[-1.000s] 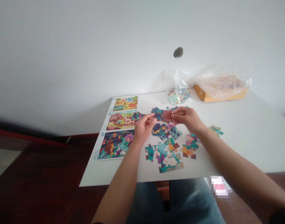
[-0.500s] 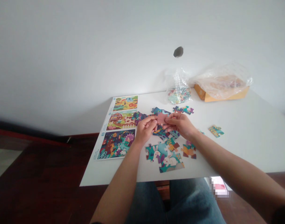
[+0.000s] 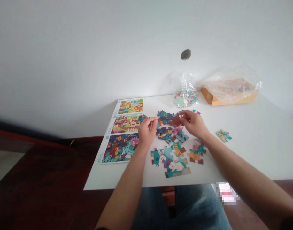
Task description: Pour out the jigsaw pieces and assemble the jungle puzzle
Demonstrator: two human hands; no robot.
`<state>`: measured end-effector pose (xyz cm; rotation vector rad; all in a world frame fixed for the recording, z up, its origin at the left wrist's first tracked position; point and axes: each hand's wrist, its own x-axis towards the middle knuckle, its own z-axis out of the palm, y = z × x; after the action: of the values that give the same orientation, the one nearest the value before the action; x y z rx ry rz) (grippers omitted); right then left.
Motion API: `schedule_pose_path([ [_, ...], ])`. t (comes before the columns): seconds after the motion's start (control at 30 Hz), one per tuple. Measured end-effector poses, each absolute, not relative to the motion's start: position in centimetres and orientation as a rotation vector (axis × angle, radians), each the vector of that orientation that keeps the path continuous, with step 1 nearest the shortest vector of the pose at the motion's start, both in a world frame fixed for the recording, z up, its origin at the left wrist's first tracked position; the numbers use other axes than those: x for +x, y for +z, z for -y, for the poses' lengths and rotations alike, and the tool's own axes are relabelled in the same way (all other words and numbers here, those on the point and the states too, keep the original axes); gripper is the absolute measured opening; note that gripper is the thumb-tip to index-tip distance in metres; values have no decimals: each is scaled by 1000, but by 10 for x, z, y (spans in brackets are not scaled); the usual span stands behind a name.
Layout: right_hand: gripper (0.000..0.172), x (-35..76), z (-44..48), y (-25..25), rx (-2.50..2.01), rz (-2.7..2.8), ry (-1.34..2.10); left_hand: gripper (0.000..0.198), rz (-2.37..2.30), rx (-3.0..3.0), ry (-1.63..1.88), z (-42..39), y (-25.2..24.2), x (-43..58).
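Observation:
My right hand (image 3: 193,123) pinches a brown puzzle piece (image 3: 176,120) above the loose pieces. Opposite it, my left hand (image 3: 146,131) has thumb and forefinger pressed together; whether a piece is between them is hidden. Under and between the hands lie dark blue and purple puzzle pieces (image 3: 163,132), several of them touching. Closer to me is a joined cluster with white rabbits (image 3: 176,166). An orange piece (image 3: 196,157) joined to a purple and teal one sits right of that cluster.
A picture sheet (image 3: 128,124) with 3 printed scenes lies left on the white table (image 3: 251,150). At the back stand a clear bag of puzzle pieces (image 3: 186,98) and a yellow box (image 3: 232,99) under plastic. One loose piece (image 3: 223,135) lies to the right.
My hands have moved apart. The piece held between both hands is gone from my left fingers; my right hand has shifted right with a brown piece in it.

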<state>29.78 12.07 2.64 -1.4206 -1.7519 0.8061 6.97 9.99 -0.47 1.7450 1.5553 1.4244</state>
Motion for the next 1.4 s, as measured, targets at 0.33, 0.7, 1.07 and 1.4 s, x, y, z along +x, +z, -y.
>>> schedule_pose_path([
  [0.33,30,358,-144,26,-2093,2218,374,39,-2275,1792,1128,-109,-17,49],
  [0.7,59,264,-105,4,-959,2644,247,29,-1968,1975,1079,-110,-20,56],
  [1.07,38,278,-111,6,-1135,2567,218,47,-2024,1976,1011,-108,-20,59],
  [1.4,29,274,-111,6,-1248,2469,200,50,-2016,2010,974,-108,-21,59],
])
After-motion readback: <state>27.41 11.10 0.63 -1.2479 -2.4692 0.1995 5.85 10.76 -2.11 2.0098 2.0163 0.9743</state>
